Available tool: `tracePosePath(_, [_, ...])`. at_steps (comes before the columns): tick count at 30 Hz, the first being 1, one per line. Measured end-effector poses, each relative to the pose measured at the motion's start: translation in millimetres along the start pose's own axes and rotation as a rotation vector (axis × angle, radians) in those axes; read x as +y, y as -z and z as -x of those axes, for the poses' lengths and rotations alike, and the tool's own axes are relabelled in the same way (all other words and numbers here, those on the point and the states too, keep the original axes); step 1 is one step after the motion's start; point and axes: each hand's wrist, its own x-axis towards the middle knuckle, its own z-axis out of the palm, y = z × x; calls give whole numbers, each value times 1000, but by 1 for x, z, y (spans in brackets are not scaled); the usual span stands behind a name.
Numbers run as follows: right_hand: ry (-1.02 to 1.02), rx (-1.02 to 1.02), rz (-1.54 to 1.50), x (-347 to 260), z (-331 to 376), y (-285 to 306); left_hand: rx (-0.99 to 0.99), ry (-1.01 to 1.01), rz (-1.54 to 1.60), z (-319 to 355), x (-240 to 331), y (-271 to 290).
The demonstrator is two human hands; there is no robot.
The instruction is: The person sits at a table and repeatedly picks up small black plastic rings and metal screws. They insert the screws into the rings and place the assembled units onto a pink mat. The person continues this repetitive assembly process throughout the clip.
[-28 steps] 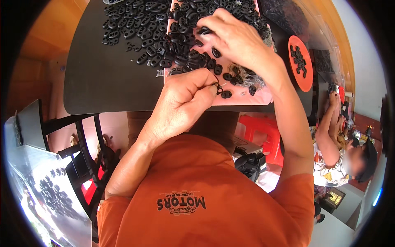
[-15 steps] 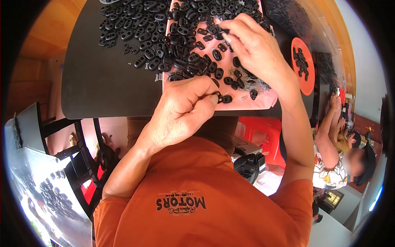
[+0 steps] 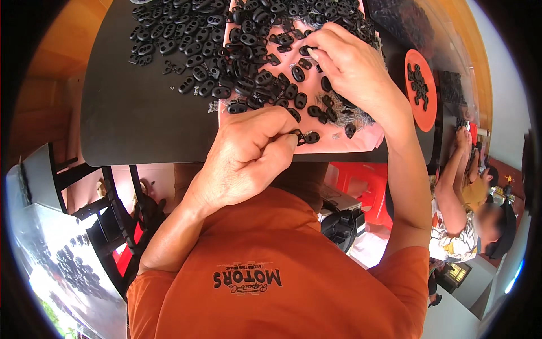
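Close to the near edge of the pink sheet (image 3: 370, 142), my left hand (image 3: 248, 155) is closed in a pinch on a small black cord lock part (image 3: 297, 134). A thin metal spring (image 3: 306, 134) shows at its tip, beside another black piece (image 3: 312, 138) on the sheet. Farther forward and to the right, my right hand (image 3: 355, 70) pinches a black cord lock piece (image 3: 305, 51) between thumb and forefinger, partly hidden by the fingers. Loose springs (image 3: 361, 117) lie in a heap below my right palm, with several small black parts (image 3: 323, 110) next to them.
A large pile of black cord lock pieces (image 3: 197, 48) covers the far part of the black table (image 3: 130, 118) and the sheet. An orange-red oval plate (image 3: 428, 116) holding black parts stands at the right. Red stools (image 3: 364, 183) are below; another person (image 3: 451, 226) sits off right.
My right hand has drawn slightly nearer with a black piece at its fingertips. A spring now shows at my left fingertips, while that hand stays almost in place. The view has shifted a little.
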Motion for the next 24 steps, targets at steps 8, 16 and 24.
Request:
tracePosePath(8, [107,110,-122,15,-12,-7,27,-28,39,0,0,-2])
tracePosePath(16, [81,-70,-125,12,-8,5,15,-26,11,-2,-1,-2])
tracePosePath(24, [67,-27,-120,25,-15,-2,18,32,11,-8,1,-8])
